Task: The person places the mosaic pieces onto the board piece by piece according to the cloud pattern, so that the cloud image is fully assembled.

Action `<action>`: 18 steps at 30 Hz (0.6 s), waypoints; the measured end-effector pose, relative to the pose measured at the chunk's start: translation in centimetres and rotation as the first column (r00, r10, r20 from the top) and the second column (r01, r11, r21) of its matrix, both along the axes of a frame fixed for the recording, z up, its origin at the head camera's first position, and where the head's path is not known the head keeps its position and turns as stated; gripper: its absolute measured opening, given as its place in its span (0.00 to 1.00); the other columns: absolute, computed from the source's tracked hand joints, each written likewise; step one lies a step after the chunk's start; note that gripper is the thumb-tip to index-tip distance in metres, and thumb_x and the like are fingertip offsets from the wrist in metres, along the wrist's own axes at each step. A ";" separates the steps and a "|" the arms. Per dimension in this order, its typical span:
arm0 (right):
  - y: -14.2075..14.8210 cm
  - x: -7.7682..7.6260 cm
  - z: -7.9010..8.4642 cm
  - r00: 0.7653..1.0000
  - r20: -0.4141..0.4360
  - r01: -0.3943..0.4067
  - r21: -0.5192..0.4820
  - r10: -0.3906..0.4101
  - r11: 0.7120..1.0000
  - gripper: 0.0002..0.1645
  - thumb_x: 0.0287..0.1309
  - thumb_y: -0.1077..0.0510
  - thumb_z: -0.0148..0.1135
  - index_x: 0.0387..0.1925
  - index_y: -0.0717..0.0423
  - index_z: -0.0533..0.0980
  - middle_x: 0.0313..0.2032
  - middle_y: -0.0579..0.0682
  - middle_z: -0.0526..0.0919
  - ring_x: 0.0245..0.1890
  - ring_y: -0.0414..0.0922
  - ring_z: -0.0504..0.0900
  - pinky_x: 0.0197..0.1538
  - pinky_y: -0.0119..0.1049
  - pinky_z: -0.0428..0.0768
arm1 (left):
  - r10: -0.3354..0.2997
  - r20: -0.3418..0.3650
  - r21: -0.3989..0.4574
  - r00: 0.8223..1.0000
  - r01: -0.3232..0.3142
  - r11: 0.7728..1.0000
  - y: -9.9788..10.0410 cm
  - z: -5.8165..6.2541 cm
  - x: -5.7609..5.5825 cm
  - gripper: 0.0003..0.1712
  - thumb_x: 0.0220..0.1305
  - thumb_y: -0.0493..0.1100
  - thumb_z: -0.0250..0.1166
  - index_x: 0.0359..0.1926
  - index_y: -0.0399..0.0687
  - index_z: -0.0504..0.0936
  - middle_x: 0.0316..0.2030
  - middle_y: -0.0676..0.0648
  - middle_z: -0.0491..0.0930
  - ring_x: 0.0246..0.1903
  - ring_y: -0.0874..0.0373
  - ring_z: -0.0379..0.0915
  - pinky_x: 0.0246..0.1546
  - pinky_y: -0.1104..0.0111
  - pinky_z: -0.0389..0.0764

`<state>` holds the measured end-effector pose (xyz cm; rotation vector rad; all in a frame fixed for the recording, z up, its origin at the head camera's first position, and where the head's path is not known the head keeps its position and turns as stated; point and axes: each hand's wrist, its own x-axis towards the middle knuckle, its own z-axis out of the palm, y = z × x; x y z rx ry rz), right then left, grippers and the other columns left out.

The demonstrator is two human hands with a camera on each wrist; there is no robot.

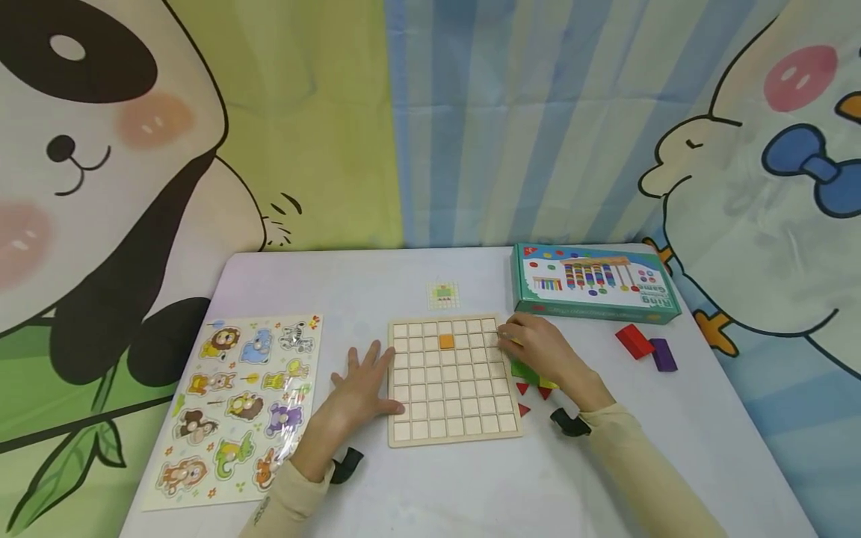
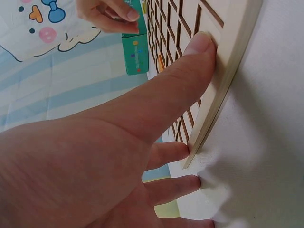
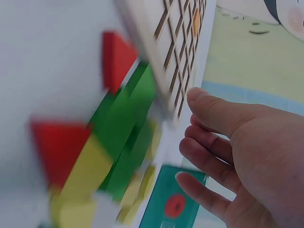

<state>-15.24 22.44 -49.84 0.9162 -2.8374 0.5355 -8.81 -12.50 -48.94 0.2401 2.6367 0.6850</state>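
Note:
A wooden grid board lies on the white table with one orange square in an upper cell. My left hand is spread at the board's left edge. Its thumb presses on the frame, while other fingertips touch the edge and the table. At the upper right edge of the board is my right hand, its fingers loosely bent with nothing visible between them. Beside that edge, partly under the hand, lie green pieces, red triangles and yellow pieces.
A small pattern card lies behind the board. A green game box stands back right, with a red block and a purple block before it. An animal picture board lies at left.

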 end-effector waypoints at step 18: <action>3.6 1.6 -0.4 0.969 0.129 0.206 0.033 -0.209 0.978 0.20 0.58 0.49 0.74 0.49 0.55 0.87 0.47 0.52 0.85 0.44 0.48 0.83 0.52 0.48 0.86 | -0.001 0.004 0.002 1.000 0.001 1.000 0.0 0.0 0.0 0.60 0.51 0.53 0.79 0.79 0.46 0.56 0.80 0.34 0.44 0.75 0.21 0.31 0.59 0.17 0.45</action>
